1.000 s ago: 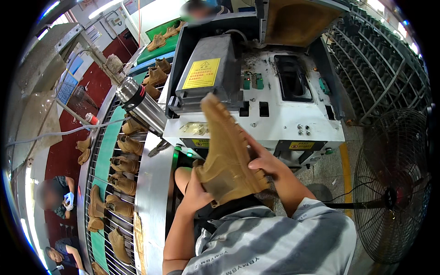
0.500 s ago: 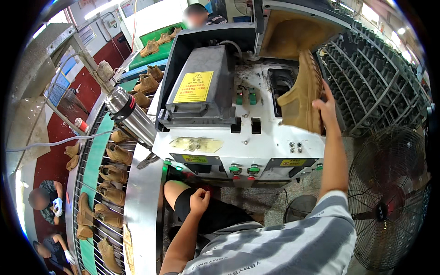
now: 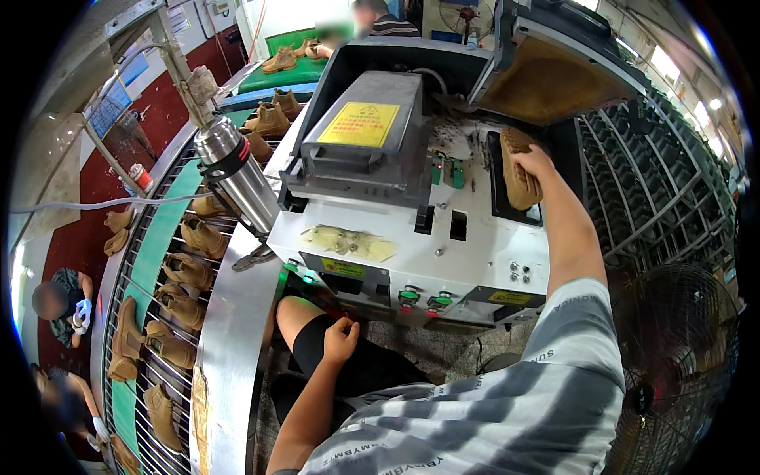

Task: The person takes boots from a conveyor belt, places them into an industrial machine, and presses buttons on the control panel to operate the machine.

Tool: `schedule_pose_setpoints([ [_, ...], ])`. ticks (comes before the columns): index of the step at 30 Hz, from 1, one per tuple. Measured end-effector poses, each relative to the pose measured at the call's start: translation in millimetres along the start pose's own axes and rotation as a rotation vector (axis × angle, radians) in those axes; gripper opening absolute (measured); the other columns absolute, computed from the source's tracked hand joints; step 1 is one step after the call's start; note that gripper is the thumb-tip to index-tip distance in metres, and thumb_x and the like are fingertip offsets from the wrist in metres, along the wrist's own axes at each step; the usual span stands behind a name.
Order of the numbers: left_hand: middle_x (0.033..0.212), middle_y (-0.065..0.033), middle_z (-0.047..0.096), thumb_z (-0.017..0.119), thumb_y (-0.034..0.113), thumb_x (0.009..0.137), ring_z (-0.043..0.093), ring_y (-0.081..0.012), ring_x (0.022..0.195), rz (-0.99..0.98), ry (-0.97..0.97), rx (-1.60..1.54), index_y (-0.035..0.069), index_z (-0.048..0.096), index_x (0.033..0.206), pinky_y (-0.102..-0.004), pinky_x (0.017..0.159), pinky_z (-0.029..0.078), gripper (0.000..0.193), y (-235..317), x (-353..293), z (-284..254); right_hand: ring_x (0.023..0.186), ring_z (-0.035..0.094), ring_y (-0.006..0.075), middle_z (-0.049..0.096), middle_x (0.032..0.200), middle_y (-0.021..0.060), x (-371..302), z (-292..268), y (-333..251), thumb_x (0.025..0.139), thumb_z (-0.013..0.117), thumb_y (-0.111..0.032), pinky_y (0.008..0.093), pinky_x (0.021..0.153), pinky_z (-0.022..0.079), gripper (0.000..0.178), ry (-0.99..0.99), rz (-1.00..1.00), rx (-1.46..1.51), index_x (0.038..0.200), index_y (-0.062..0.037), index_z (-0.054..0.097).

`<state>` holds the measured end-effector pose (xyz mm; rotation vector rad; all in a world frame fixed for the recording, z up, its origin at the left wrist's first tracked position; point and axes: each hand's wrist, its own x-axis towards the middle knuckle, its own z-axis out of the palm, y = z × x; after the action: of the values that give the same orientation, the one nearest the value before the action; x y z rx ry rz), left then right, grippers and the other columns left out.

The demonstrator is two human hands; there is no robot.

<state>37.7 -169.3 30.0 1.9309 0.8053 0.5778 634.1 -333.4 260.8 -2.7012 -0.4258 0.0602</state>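
Dark metal racks (image 3: 657,182) fill 3 o'clock, the white machine (image 3: 412,257) spans 12, and a roller line (image 3: 152,245) of more footwear runs at 9. Between 1 and 2, the raised lid (image 3: 554,79) stands open, leaving my reach unblocked; a steel flask (image 3: 257,194) leans at 10. At 2, the tan boot (image 3: 519,191) has just come down, now sole up over the black recess (image 3: 497,188). My right hand (image 3: 535,163) grips it, fingers closed around; my left hand (image 3: 341,340) curls loosely by my thigh (image 3: 299,318).
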Motion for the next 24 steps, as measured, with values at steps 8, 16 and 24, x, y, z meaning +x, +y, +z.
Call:
schedule_pose_setpoints([
  [8, 0.066, -0.0163, 0.061, 0.065, 0.021, 0.085, 0.062, -0.0297, 0.060, -0.014, -0.069, 0.077, 0.000, 0.063, 0.079, -0.0369, 0.058, 0.048, 0.021, 7.9, 3.7, 4.6, 0.129, 0.045, 0.0342, 0.044, 0.143, 0.0200, -81.6, -5.8, -11.5, 0.087, 0.052, -0.053, 0.0401, 0.105, 0.039, 0.069, 0.042, -0.037, -0.089, 0.139, -0.0085, 0.047],
  [16, 0.083, -0.0189, 0.067, 0.060, 0.024, 0.086, 0.065, -0.0364, 0.078, 0.108, -0.528, 0.109, 0.002, 0.066, 0.090, -0.0415, 0.069, 0.050, 0.024, 48.3, 13.0, 64.6, 0.073, 0.048, 0.0182, 0.050, 0.081, 0.0074, -278.6, 54.6, 149.0, 0.090, 0.055, -0.004, 0.0298, 0.071, 0.042, 0.005, 0.756, -0.364, 0.559, 0.092, 0.0009, 0.055],
  [24, 0.085, -0.0175, 0.066, 0.045, 0.019, 0.097, 0.062, -0.0259, 0.077, 0.077, -0.620, -0.175, 0.001, 0.065, 0.099, -0.0359, 0.075, 0.049, 0.027, 99.8, 37.2, 155.0, 0.074, 0.054, 0.0220, 0.054, 0.076, 0.0061, -357.5, 91.6, 207.0, 0.087, 0.058, -0.023, 0.0386, 0.072, 0.044, 0.014, -0.052, 0.536, 1.797, 0.083, -0.0110, 0.054],
])
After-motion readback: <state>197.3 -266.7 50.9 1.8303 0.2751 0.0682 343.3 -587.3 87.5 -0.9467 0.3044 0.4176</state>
